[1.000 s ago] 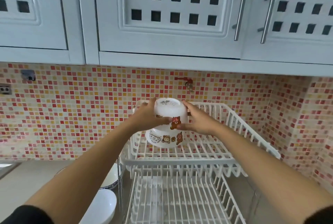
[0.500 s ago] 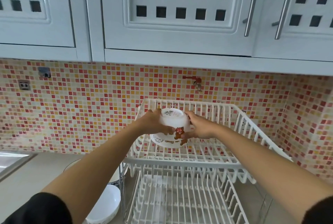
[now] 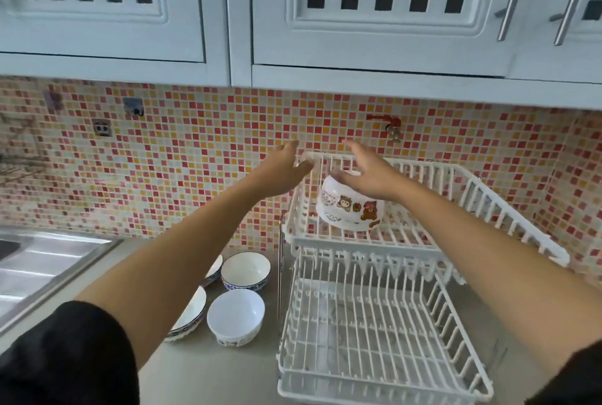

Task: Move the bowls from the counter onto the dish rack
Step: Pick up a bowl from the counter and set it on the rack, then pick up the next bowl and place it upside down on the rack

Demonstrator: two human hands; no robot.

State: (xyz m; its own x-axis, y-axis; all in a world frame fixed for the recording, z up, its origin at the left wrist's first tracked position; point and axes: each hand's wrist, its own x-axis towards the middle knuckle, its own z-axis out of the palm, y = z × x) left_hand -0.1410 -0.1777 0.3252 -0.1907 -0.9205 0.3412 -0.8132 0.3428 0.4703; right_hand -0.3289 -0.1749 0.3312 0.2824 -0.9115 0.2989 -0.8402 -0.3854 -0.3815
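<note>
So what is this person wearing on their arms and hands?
Both hands, the left hand and the right hand, are bare: no gloves, rings or watch show. The forearms are uncovered too. Black sleeves are pushed up near the elbows on both arms.

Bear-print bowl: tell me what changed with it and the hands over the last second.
Both hands have let go of the bear-print bowl; it now rests upside down on the dish rack's upper tier. The left hand has drawn off to the left, open; the right hand hovers open just above the bowl. The white bowl and blue-patterned bowl stay on the counter; the lower tier stays empty.
</note>
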